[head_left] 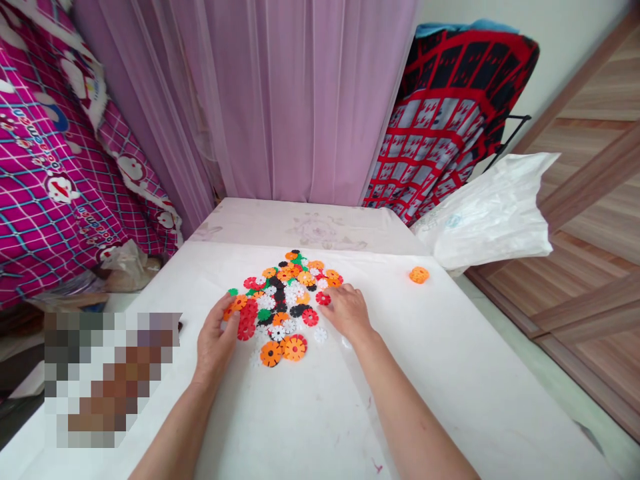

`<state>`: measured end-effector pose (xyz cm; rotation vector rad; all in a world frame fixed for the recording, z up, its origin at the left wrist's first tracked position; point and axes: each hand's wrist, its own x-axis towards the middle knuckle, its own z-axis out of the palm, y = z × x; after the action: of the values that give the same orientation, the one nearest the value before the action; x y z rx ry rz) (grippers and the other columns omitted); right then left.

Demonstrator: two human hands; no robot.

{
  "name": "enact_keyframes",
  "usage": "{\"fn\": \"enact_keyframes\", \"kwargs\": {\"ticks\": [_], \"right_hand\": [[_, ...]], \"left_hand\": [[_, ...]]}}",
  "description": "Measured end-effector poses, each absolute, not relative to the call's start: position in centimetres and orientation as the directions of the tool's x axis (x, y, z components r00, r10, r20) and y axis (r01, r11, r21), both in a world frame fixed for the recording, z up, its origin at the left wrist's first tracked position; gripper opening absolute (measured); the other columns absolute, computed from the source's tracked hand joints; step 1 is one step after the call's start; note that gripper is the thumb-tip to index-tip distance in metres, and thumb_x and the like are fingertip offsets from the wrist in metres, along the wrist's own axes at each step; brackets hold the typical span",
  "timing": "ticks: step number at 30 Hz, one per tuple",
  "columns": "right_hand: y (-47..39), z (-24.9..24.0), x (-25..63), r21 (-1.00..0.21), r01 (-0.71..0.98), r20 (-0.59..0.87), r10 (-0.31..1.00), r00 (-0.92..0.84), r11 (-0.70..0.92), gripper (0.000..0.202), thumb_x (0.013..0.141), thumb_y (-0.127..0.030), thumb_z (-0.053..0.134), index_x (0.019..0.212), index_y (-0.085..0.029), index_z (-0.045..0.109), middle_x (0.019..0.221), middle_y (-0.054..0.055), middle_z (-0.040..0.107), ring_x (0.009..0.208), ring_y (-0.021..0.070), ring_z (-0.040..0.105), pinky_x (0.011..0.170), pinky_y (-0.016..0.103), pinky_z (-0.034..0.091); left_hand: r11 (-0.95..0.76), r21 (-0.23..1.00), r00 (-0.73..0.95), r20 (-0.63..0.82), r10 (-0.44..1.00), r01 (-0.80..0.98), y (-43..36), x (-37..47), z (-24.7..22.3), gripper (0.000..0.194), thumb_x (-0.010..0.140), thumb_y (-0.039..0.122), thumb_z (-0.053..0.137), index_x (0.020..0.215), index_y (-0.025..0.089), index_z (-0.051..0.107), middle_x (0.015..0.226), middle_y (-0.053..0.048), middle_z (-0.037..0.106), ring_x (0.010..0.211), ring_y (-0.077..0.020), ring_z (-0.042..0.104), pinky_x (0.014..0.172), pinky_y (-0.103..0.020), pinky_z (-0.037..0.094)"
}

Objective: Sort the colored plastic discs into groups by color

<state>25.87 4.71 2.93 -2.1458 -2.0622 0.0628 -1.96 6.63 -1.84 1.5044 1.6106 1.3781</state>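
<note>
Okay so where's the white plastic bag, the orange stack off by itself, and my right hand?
White bag [493, 213]: head view, its crumpled side.
Orange stack [419, 275]: head view, its top.
Right hand [348, 311]: head view, back of the hand.

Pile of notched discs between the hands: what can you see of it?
The pile is a loose, spread-out heap of thin, round discs with slotted rims, plastic by their look, in orange, red, white, black and green. Many overlap, some slightly tilted, hiding those below. It lies on the white tabletop, with orange discs at its near edge. The left hand meets its left side; the right hand's fingers are at its right side.
</note>
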Motion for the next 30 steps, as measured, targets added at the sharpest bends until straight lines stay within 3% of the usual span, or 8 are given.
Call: {"fn": "enact_keyframes", "kwargs": {"ticks": [6,11,14,18,25,30], "right_hand": [[4.8,2.9,25.8,-0.164,0.985,0.044,0.997,0.059,-0.051,0.023,0.085,-0.035,0.059,0.104,-0.024,0.068,0.109,0.006,0.071,0.106,0.0229,0.055,0.086,0.033,0.035],[4.8,3.0,25.5,-0.152,0.987,0.058,0.997,0.058,-0.049,0.029,0.083,-0.042,0.062,0.104,-0.023,0.068,0.110,0.008,0.070,0.108,0.0249,0.054,0.087,0.034,0.035],[4.9,3.0,25.0,-0.162,0.984,0.035,0.996,0.077,-0.070,0.026,0.084,-0.037,0.061,0.104,-0.021,0.067,0.107,0.009,0.071,0.106,0.0251,0.057,0.086,0.035,0.036],[5.2,3.1,25.3,-0.240,0.965,0.022,0.993,0.112,-0.104,0.035,0.079,-0.033,0.064,0.112,-0.020,0.063,0.106,0.008,0.072,0.104,0.0253,0.060,0.087,0.035,0.038],[4.2,3.8,32.4,-0.516,0.816,0.053,0.941,0.334,-0.261,0.045,0.077,-0.033,0.066,0.120,-0.025,0.053,0.106,0.001,0.071,0.102,0.0192,0.062,0.084,0.030,0.044],[3.6,3.4,33.2,-0.475,0.853,-0.006,0.969,0.245,-0.219,0.047,0.073,-0.030,0.069,0.117,-0.024,0.056,0.105,0.001,0.070,0.098,0.0185,0.062,0.083,0.029,0.043]], "left_hand": [[-0.155,0.910,-0.229,0.256,0.939,0.385,6.7,-2.0,-2.1,0.039,0.083,0.044,0.055,0.115,0.023,0.064,0.137,-0.007,0.060,0.130,-0.0239,0.052,0.115,-0.043,0.035],[-0.164,0.907,-0.220,0.264,0.939,0.389,6.8,-2.1,-2.4,0.040,0.083,0.044,0.055,0.117,0.024,0.063,0.139,-0.007,0.058,0.131,-0.0234,0.050,0.115,-0.042,0.034],[-0.155,0.908,-0.224,0.257,0.940,0.389,6.7,-2.1,-2.3,0.040,0.084,0.043,0.054,0.117,0.024,0.063,0.139,-0.007,0.058,0.132,-0.0235,0.050,0.116,-0.041,0.033],[-0.153,0.904,-0.228,0.259,0.938,0.399,6.7,-2.0,-2.0,0.039,0.083,0.043,0.055,0.116,0.023,0.064,0.137,-0.007,0.059,0.130,-0.0236,0.052,0.115,-0.041,0.035],[-0.159,0.903,-0.220,0.263,0.939,0.399,6.7,-2.1,-2.0,0.038,0.083,0.043,0.056,0.115,0.025,0.064,0.138,-0.006,0.059,0.130,-0.0235,0.052,0.115,-0.042,0.034],[-0.185,0.889,-0.191,0.285,0.939,0.419,6.8,-2.4,-2.2,0.039,0.084,0.044,0.056,0.117,0.024,0.064,0.139,-0.007,0.058,0.131,-0.0241,0.051,0.116,-0.044,0.032]]}}
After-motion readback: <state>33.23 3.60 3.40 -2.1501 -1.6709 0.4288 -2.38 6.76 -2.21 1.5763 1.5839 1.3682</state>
